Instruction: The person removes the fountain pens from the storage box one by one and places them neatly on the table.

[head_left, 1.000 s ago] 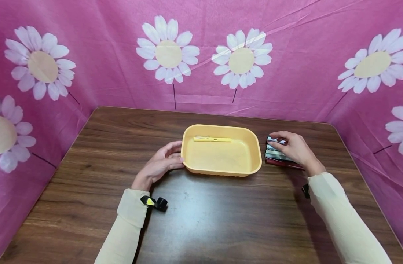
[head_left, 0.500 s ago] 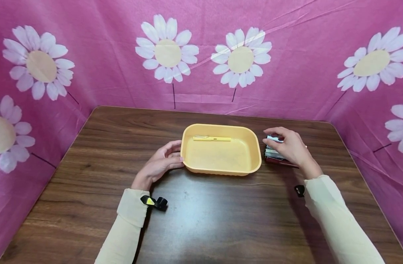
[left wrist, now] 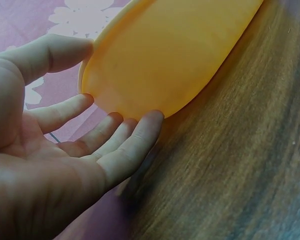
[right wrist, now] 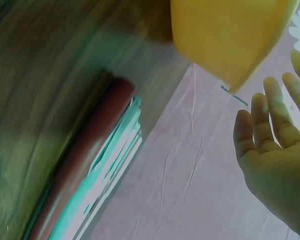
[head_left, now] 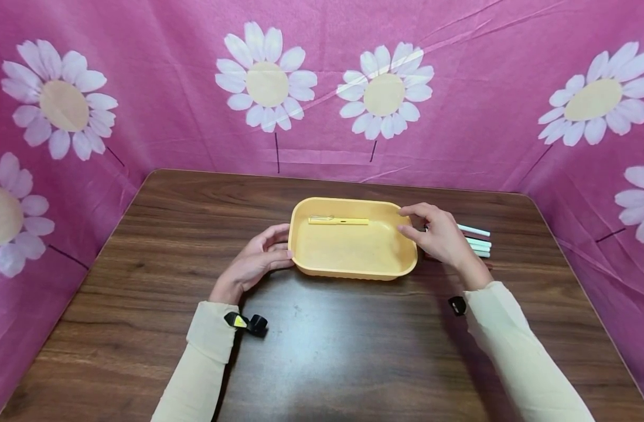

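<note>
A yellow plastic tray (head_left: 353, 258) sits on the table with a yellow pen (head_left: 348, 221) with a metal clip inside, near its far wall. My left hand (head_left: 261, 252) touches the tray's left end; in the left wrist view the thumb tip is at the rim and the spread fingertips rest on the outer wall. My right hand (head_left: 440, 234) hovers at the tray's right rim, thumb and forefinger apart, with nothing seen between them. Behind it, several pale pens (head_left: 478, 245) lie side by side, partly hidden. A dark red pen (right wrist: 90, 150) beside them shows in the right wrist view.
The brown wooden table (head_left: 322, 357) carries the tray and pens. A pink cloth (head_left: 322, 152) with white daisies hangs behind and along both sides. Black camera straps (head_left: 248, 323) sit at the wrists.
My right hand has moved left from over the pens to the tray's right rim, uncovering the pens' right ends. The left hand and the tray have stayed in place.
</note>
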A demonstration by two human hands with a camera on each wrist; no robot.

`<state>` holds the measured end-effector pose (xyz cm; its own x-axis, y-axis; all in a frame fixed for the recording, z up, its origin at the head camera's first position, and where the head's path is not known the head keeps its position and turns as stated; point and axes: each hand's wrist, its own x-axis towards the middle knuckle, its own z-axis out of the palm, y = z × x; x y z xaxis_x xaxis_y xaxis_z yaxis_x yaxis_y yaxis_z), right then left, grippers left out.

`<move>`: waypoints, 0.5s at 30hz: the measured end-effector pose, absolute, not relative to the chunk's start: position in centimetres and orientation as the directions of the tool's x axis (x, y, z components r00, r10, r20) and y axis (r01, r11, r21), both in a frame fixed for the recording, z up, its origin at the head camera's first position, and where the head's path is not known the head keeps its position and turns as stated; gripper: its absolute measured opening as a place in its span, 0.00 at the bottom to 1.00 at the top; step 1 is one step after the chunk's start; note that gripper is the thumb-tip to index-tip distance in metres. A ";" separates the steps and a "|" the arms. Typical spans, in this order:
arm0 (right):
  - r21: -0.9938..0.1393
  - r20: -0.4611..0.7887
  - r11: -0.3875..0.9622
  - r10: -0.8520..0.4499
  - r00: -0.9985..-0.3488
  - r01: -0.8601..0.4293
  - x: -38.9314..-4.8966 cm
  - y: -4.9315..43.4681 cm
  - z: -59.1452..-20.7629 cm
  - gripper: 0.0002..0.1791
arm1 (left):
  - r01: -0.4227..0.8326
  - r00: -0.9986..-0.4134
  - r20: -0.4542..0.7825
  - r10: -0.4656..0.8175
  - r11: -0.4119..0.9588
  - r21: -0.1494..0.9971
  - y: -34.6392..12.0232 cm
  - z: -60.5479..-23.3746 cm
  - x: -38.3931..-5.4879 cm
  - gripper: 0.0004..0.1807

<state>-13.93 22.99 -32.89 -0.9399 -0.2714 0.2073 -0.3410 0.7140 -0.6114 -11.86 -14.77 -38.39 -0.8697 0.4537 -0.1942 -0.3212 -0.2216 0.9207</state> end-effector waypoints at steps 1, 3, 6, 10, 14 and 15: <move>-0.616 0.203 0.711 -0.273 -0.940 -0.340 -14.0 22.7 -33.0 0.16 | -0.320 -0.871 -0.193 0.452 -0.222 0.921 -14.8 -38.4 -11.8 0.38; -0.629 0.189 0.703 -0.277 -0.942 -0.333 -14.1 22.2 -33.3 0.16 | -0.317 -0.872 -0.193 0.449 -0.220 0.922 -14.9 -38.4 -11.8 0.38; -0.648 0.183 0.686 -0.284 -0.941 -0.332 -14.4 21.5 -33.6 0.17 | -0.313 -0.873 -0.189 0.450 -0.219 0.924 -14.9 -38.4 -11.8 0.38; -0.675 0.184 0.656 -0.291 -0.939 -0.336 -14.7 20.7 -34.0 0.18 | -0.312 -0.870 -0.183 0.458 -0.223 0.924 -14.9 -38.5 -11.8 0.38; -0.701 0.167 0.632 -0.306 -0.937 -0.331 -14.9 19.8 -34.2 0.19 | -0.313 -0.869 -0.183 0.459 -0.223 0.923 -14.8 -38.5 -11.9 0.38; -0.704 0.160 0.630 -0.311 -0.937 -0.329 -15.0 19.6 -34.2 0.19 | -0.314 -0.869 -0.184 0.459 -0.223 0.923 -14.8 -38.5 -11.9 0.38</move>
<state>-14.98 19.60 -34.24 -0.9368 -0.3112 0.1597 -0.3291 0.6296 -0.7038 -11.88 -14.76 -38.46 -0.8689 0.4594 -0.1844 -0.3137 -0.2228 0.9230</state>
